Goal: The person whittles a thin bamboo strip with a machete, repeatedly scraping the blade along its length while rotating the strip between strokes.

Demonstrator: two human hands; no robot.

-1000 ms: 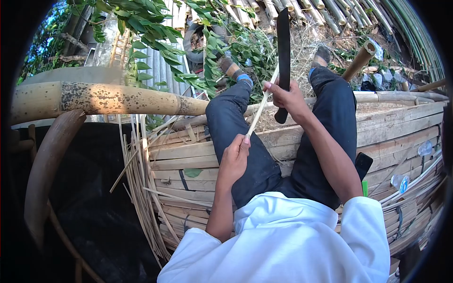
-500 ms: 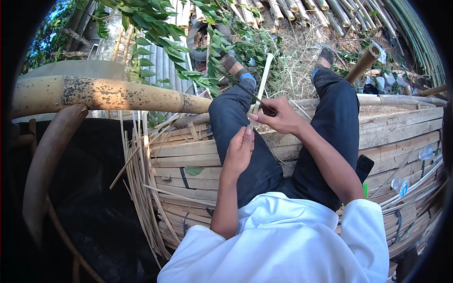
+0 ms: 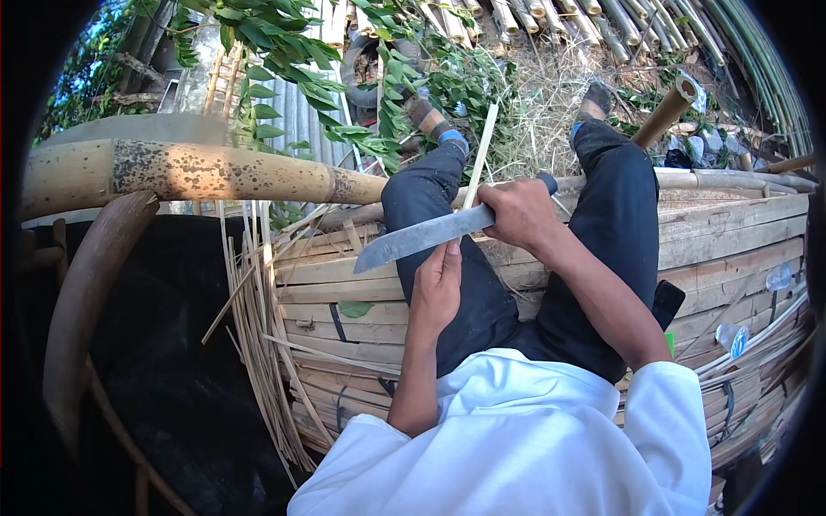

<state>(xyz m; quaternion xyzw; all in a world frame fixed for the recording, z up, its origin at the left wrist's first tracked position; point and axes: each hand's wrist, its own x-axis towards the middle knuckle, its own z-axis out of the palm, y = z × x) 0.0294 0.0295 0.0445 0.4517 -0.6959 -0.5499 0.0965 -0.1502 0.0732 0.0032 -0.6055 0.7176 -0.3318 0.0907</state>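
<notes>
My right hand [image 3: 522,213] is closed around the dark handle of a machete [image 3: 417,242]. Its broad grey blade points left and slightly down, lying across a thin pale bamboo strip [image 3: 483,153]. My left hand [image 3: 437,288] pinches the strip's near end just below the blade, thumb up along it. From there the strip runs up past the blade and beyond my knees. Part of the strip is hidden behind the blade and right hand. Both hands are over my left thigh [image 3: 465,322].
I sit on stacked bamboo slats [image 3: 344,292]. A thick bamboo pole [image 3: 249,176] crosses at left, beside a bundle of thin strips [image 3: 262,361]. A phone [image 3: 667,304] and a plastic cup [image 3: 730,337] are at right. Leafy branches [image 3: 284,52] hang ahead; bamboo poles [image 3: 619,30] lie beyond.
The machete has swung from pointing up and away, edge-on, to lying flat across the strip, blade to the left. My right hand has turned with it; my left hand stays nearly in place.
</notes>
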